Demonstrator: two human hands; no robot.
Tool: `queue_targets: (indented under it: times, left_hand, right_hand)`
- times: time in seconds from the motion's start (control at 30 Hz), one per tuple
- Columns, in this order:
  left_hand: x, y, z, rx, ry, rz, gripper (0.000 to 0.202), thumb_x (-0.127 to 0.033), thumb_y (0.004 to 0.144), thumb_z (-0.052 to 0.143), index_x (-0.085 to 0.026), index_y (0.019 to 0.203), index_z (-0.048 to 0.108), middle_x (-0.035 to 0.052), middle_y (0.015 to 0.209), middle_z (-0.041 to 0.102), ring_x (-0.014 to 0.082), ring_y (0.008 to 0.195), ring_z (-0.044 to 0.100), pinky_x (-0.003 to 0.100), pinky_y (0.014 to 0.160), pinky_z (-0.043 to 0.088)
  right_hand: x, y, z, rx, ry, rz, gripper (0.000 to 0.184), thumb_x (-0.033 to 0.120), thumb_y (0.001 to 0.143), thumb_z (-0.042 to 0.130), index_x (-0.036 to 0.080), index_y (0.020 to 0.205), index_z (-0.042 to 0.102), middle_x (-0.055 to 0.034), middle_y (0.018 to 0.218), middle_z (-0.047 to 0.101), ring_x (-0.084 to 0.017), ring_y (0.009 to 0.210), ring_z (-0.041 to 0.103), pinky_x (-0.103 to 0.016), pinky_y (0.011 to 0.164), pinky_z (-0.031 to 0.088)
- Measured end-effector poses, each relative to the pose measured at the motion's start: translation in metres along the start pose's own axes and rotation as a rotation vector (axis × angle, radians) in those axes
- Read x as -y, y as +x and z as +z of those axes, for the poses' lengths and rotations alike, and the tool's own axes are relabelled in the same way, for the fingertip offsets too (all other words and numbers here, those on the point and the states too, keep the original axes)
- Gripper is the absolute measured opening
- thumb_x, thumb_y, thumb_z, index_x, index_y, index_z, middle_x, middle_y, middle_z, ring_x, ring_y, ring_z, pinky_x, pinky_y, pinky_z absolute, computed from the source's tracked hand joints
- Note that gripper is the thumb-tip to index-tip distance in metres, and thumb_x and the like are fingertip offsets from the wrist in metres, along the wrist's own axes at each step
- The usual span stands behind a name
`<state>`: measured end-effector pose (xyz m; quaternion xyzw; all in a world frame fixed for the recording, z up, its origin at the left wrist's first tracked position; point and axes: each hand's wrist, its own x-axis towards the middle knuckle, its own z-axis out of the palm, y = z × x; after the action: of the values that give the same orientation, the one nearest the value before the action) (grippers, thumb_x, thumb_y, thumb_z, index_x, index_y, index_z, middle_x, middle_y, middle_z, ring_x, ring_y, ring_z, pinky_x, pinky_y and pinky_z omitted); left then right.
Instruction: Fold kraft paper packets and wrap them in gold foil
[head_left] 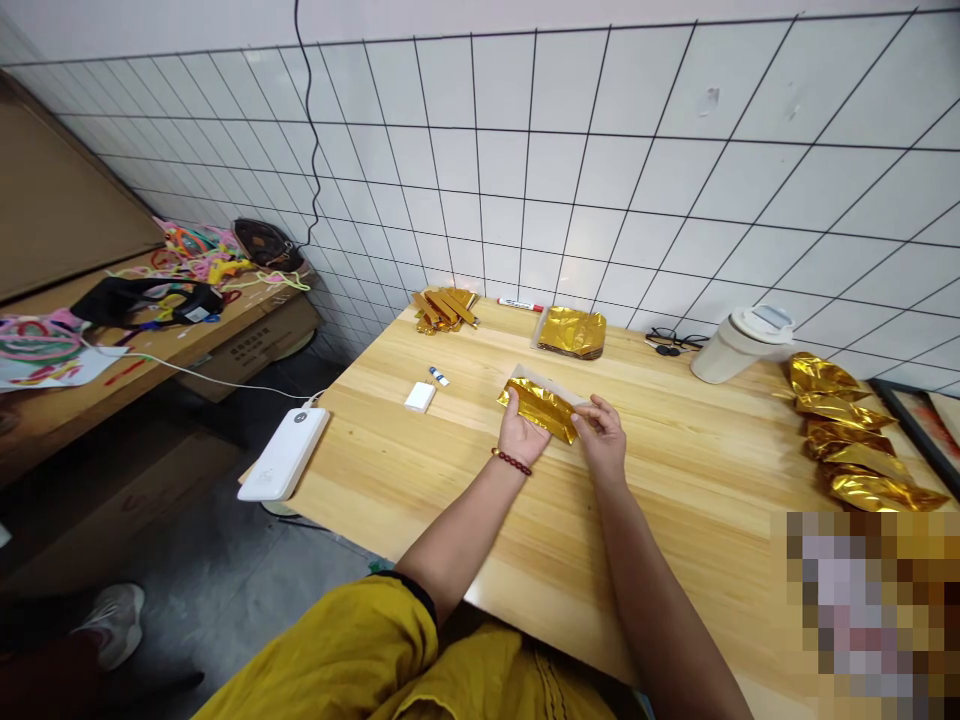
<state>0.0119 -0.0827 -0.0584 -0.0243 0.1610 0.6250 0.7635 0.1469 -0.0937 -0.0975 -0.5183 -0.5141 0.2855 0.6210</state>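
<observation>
- Wooden table (465,500): light pine top, the landmark for every item below; it fills the middle and right of the head view, its far edge against a white tiled wall (600,150).
- Cluttered side bench (112,350): well apart from the table, off its left end, carrying coloured cords and cardboard.
- White power bank (283,453): lies at the table's left corner, overhanging the edge, with a cable running away from it.
- Row of folded gold pieces (855,440): lined up along the table's right end, one behind another.
- White lidded cup (739,343): at the table's far right, just beside the nearest folded pieces; black spectacles (671,340) lie next to it toward the wall.
- Stack of gold sheets (571,331): flat at the table's far edge, centre.
- Gold foil sheet (541,408): at the table's centre, partly folded and creased, held just over a pale backing sheet.
- Left hand (521,435): palm up beneath the foil's near left side, fingers curled loosely about it; a red bead bracelet sits on the wrist.
- Right hand (604,435): fingers closed in a narrow pinch on the foil's right corner.
- Bundle of gold strips (444,308): at the table's far left edge.
- Small white adapter (420,397): left of the foil, with a tiny tube just beside it.
- Red marker (520,304): at the table's far edge by the wall.
</observation>
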Motion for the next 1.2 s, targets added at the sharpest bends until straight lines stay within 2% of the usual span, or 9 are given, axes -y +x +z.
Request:
queue_targets:
  times: [0.23,0.4,0.6,0.7,0.9,1.2]
  left_hand:
    - [0.0013,-0.0001,0.0013,-0.022,0.012,-0.003,0.041,-0.049,0.094,0.046,-0.017,0.107,0.068,0.0063,0.100,0.073,0.0180,0.094,0.068,0.035,0.099,0.048]
    - [0.0020,0.0000,0.0007,-0.011,0.047,-0.023,0.034,-0.039,0.095,0.048,-0.016,0.111,0.067,0.0075,0.102,0.073,0.0177,0.097,0.068,0.035,0.100,0.048]
    - [0.0030,-0.0006,0.0012,0.013,0.055,-0.030,0.032,-0.038,0.096,0.048,-0.015,0.108,0.067,0.0073,0.100,0.073,0.0166,0.094,0.068,0.034,0.101,0.048]
    - [0.0041,-0.0020,0.0012,0.031,0.064,-0.060,0.032,-0.039,0.095,0.048,-0.016,0.106,0.067,0.0079,0.101,0.073,0.0185,0.100,0.068,0.036,0.102,0.047]
    - [0.0056,-0.0065,0.0040,0.078,0.133,-0.088,0.036,-0.039,0.094,0.051,-0.014,0.115,0.065,0.0117,0.114,0.070,0.0230,0.114,0.063,0.040,0.106,0.043]
    - [0.0040,-0.0073,0.0071,0.116,0.094,0.023,0.039,-0.042,0.095,0.047,-0.016,0.120,0.063,0.0110,0.118,0.069,0.0231,0.116,0.062,0.043,0.107,0.043]
  right_hand:
    - [0.0013,-0.0006,-0.0001,0.016,-0.034,0.021,0.028,0.036,0.068,0.077,0.020,0.090,0.073,-0.0131,0.124,0.058,-0.028,0.122,0.053,-0.047,0.101,0.044]
    - [0.0003,-0.0007,0.0003,0.033,-0.068,-0.003,0.035,0.037,0.068,0.077,0.021,0.100,0.072,-0.0125,0.128,0.056,-0.027,0.123,0.053,-0.048,0.104,0.043]
    - [0.0017,-0.0014,0.0009,0.056,-0.089,-0.027,0.038,0.037,0.069,0.077,0.022,0.103,0.071,-0.0125,0.129,0.054,-0.027,0.124,0.051,-0.048,0.103,0.044]
    - [0.0050,-0.0019,0.0012,0.048,-0.097,-0.010,0.039,0.039,0.069,0.076,0.021,0.103,0.070,-0.0135,0.129,0.054,-0.028,0.122,0.053,-0.048,0.101,0.045]
    - [0.0052,-0.0018,0.0010,0.042,-0.057,-0.004,0.040,0.041,0.071,0.076,0.019,0.103,0.067,-0.0142,0.131,0.053,-0.027,0.122,0.052,-0.046,0.101,0.045]
    - [0.0050,-0.0023,0.0015,0.119,0.030,0.003,0.049,0.039,0.066,0.080,0.019,0.107,0.063,-0.0150,0.135,0.051,-0.028,0.124,0.053,-0.045,0.102,0.045]
